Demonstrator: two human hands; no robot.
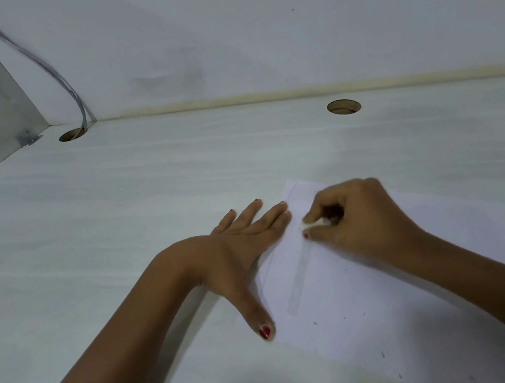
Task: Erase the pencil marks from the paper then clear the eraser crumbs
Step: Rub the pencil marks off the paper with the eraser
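My left hand [241, 252] lies flat, fingers [268, 218] straight, on the paper's [378, 304] left edge so it can't slide on the worktop [113, 197]. My right hand [361, 217] pinches the eraser [314, 224] near the paper's top to rub. Crumbs [315, 323] lie on its lower part.

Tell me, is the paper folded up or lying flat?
Lying flat, spread out. The paper lies open on the desk, the left hand pressing its edge while the right hand pinches an eraser against it.

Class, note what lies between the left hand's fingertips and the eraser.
Only a strip of paper separates left hand and eraser, in the head view.
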